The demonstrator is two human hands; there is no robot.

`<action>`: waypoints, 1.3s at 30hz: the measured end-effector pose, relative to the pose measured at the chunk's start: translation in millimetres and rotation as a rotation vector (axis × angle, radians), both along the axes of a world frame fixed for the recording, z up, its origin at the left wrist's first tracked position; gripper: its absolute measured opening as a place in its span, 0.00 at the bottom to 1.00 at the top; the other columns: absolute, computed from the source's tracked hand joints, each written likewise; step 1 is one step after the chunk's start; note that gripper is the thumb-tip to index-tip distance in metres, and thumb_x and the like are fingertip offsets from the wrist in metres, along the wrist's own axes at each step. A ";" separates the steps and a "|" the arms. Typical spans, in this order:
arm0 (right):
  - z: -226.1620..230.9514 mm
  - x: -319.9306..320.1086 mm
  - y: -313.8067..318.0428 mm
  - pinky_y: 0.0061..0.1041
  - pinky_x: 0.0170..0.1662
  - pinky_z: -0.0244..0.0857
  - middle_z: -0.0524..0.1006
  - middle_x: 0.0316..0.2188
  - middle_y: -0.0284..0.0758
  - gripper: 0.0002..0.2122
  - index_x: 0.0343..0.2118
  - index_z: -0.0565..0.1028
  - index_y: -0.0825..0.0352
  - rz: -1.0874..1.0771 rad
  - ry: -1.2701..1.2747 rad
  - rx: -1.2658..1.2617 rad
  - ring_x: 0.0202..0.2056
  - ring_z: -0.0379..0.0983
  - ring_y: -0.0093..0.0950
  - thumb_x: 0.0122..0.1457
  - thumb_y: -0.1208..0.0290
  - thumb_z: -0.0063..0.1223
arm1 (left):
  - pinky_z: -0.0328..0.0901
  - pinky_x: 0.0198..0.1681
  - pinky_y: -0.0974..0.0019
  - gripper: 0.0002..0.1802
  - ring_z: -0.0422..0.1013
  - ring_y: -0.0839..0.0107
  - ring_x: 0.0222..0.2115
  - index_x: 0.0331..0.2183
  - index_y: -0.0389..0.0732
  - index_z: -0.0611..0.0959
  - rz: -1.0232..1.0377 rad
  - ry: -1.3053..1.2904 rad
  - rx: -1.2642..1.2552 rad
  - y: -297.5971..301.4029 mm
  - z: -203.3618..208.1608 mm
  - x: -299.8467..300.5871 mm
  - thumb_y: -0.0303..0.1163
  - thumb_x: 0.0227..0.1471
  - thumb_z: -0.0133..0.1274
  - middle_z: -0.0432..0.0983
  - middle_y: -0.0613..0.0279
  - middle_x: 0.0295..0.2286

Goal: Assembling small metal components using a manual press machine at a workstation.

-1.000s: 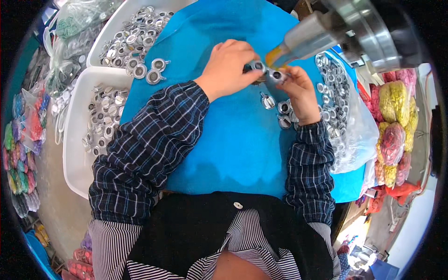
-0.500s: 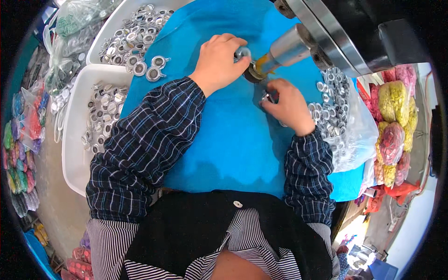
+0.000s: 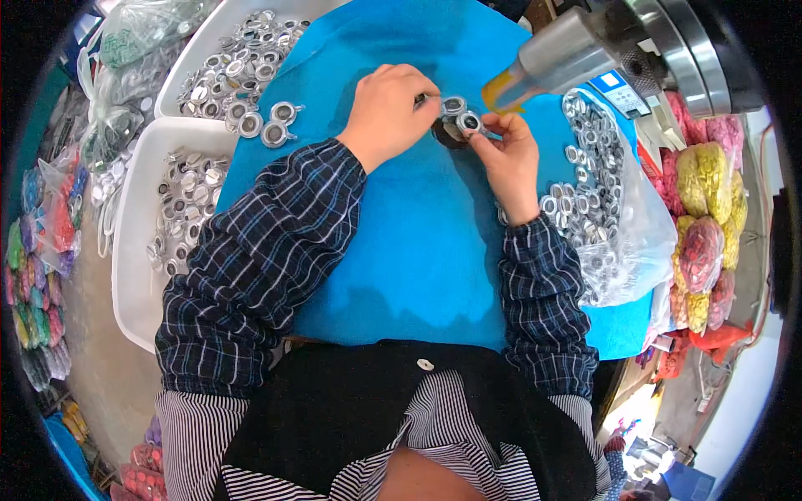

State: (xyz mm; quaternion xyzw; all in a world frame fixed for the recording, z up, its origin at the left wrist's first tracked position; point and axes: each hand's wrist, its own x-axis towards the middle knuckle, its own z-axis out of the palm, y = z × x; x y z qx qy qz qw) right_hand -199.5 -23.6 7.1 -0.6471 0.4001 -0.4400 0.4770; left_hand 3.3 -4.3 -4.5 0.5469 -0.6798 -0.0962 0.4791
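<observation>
My left hand (image 3: pixel 393 113) is bent over the blue cloth with its fingers drawn together. At its fingertips is a small round silver-rimmed piece (image 3: pixel 454 105). Between thumb and fingers, my right hand (image 3: pixel 511 150) pinches another round silver-rimmed piece with a dark centre (image 3: pixel 469 123). Both pieces are at a dark round base (image 3: pixel 451 135), partly covering it. A metal press head (image 3: pixel 547 67) with a yellow-stained tip stands up and to the right of the base, apart from it.
White bins (image 3: pixel 127 242) of similar pieces stand at the left. A few loose pieces (image 3: pixel 275 134) lie on the blue cloth (image 3: pixel 401 250). Another heap (image 3: pixel 589 159) spills from a clear plastic bag (image 3: pixel 622 267) on the right. Bagged colourful goods (image 3: pixel 703 184) lie beyond.
The press head now appears farther up and right, away from the base. My right hand has moved up to the base, bringing a round piece there. My left hand stays nearly in place.
</observation>
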 end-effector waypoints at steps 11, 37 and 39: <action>28.0 -72.8 19.6 0.19 0.40 0.64 0.73 0.41 0.34 0.13 0.39 0.71 0.68 0.240 0.700 -0.365 0.37 0.71 0.20 0.50 0.78 0.59 | 0.63 0.42 0.55 0.09 0.70 0.58 0.38 0.30 0.42 0.84 0.050 0.005 -0.025 2.4 -0.3 -0.3 0.34 0.44 0.54 0.76 0.59 0.34; 14.3 -7.0 -6.0 0.15 0.28 0.64 0.73 0.28 0.28 0.02 0.33 0.70 0.66 0.014 -0.024 0.096 0.27 0.71 0.17 0.60 0.74 0.49 | 0.61 0.44 0.55 0.15 0.68 0.58 0.39 0.32 0.40 0.83 0.036 -0.003 -0.013 0.8 0.1 -4.4 0.41 0.44 0.57 0.75 0.60 0.34; 18.1 -7.3 -6.8 0.15 0.27 0.64 0.73 0.29 0.28 0.03 0.33 0.70 0.66 -0.001 -0.032 0.120 0.26 0.71 0.17 0.60 0.74 0.50 | 0.62 0.43 0.55 0.15 0.69 0.57 0.39 0.32 0.40 0.83 0.038 -0.005 -0.006 1.1 0.9 -4.0 0.40 0.44 0.57 0.75 0.59 0.34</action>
